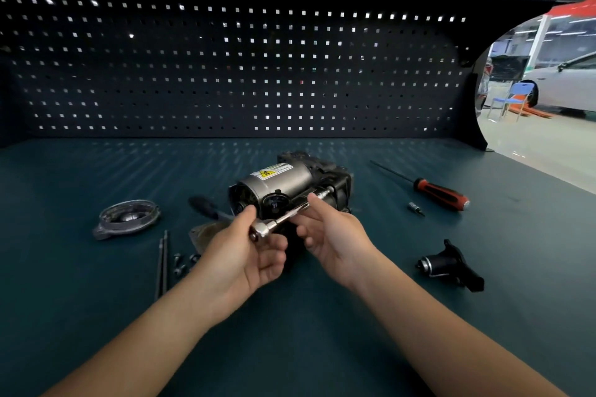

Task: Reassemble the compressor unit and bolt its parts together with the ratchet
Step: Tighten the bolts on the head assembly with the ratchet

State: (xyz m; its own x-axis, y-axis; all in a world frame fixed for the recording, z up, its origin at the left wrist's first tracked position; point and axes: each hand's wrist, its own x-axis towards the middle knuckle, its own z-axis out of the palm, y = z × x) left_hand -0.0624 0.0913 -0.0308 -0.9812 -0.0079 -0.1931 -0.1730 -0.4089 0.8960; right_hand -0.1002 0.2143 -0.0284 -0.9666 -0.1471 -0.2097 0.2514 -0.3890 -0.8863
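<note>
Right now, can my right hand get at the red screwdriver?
Probably yes: the screwdriver lies uncovered on the mat right of the compressor. But the right hand pinches the ratchet, so it must let go first.

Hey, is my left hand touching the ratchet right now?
Touching. The head view shows the left hand pinching the ratchet at its round head, thumb above and fingers beneath, with no gap.

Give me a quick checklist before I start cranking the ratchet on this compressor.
1. Left hand grips ratchet head: ok.
2. Right hand pinches its shaft: ok.
3. Socket seated on a bolt: cannot tell.
4. Compressor rests on bench: ok.
5. Round cover fitted: not ok, lies apart at left.
6. Loose bolts near left hand: ok.
</note>
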